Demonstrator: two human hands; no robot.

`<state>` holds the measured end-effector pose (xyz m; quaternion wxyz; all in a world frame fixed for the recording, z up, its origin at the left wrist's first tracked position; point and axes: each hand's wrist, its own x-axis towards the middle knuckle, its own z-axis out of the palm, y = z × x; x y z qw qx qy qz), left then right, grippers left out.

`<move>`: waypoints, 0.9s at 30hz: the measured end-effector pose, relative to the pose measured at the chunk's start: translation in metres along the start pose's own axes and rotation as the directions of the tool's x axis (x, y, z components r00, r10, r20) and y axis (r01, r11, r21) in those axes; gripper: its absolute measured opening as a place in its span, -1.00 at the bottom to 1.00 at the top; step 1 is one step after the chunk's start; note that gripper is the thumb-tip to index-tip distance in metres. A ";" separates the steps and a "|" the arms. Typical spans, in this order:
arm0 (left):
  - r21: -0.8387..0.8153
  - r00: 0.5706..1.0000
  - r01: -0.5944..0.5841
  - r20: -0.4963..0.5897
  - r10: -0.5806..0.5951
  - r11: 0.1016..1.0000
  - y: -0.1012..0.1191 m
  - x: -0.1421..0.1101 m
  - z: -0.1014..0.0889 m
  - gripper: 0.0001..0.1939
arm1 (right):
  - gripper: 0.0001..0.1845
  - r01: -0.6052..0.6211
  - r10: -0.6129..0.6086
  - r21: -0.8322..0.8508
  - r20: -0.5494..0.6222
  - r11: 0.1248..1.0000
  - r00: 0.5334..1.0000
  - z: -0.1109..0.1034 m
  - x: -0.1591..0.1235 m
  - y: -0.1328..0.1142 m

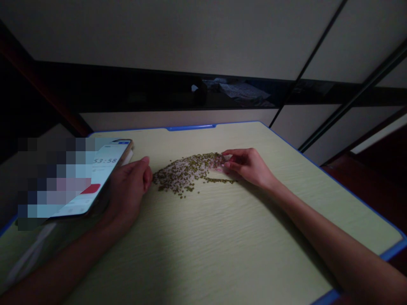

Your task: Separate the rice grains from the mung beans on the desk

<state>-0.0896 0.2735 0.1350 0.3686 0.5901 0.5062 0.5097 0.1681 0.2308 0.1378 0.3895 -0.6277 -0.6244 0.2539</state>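
Observation:
A loose heap of small green beans mixed with pale, whitish bits (pixel 187 169) lies on the light yellow-green table (pixel 203 241). At the heap's right end, my right hand (pixel 249 166) has thumb and fingertips pinched together among the beans. What they hold is too small to make out. Beneath those fingertips a pinkish patch (pixel 219 168) shows, its kind unclear. A thin line of green beans (pixel 219 180) runs just in front of it. My left hand (pixel 132 182) rests at the heap's left end, fingers curled closed; whatever is inside them is hidden.
Left of my left hand, a lit smartphone (pixel 108 165) leans tilted, showing a timer, partly blurred out. A white cable (pixel 34 250) runs below it. The table has a blue rim with a blue handle (pixel 190 127) at the far side. Behind stands a pale cabinet with a dark glossy band (pixel 143 91).

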 end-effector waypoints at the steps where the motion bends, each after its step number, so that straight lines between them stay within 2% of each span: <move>1: 0.014 1.000 -0.005 0.002 0.005 1.000 0.001 0.000 0.000 -0.56 | -0.55 0.000 0.000 0.000 -0.002 1.000 1.000 0.000 0.000 0.000; 27: 0.020 1.000 -0.002 -0.010 0.002 1.000 0.003 -0.001 0.000 -0.57 | -0.59 0.031 -0.031 0.007 0.029 1.000 0.999 -0.004 -0.003 -0.006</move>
